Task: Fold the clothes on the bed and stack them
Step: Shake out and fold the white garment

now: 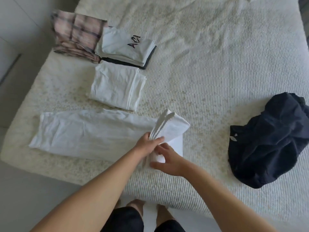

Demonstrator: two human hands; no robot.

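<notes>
— What is being handled, and where is it lying?

— A long white cotton garment (pixel 93 133) is spread lengthwise across the near edge of the cream ribbed bedspread (pixel 217 67). Its right end is lifted off the bed and bunched into folds, while the rest is laid flat toward the left.

— How is it held?

— The bunched end is gripped by the left hand (pixel 147 144), whose fingers are curled round the gathered cloth, with the thumb laid across it. Just below, the same end is pinched by the right hand (pixel 165 160); its thumb and fingers are closed on a lower layer of the fabric. The two hands are nearly touching.

— What is seen beyond it?

— Just behind the garment, a folded white cloth rectangle (pixel 117 86) is laid flat. Further back, a stack of folded white shirts (pixel 125 46) is set, the top one marked with dark lettering, and a dark folded piece (pixel 147 64) is seen under the stack. To the left of that stack, touching it, a pink and grey plaid garment (pixel 75 34) is folded.

— And to the right?

— A crumpled dark navy garment (pixel 267 139) is left unfolded, well apart from the hands. At the bottom edge, bare feet and dark shorts (pixel 127 220) can be made out.
</notes>
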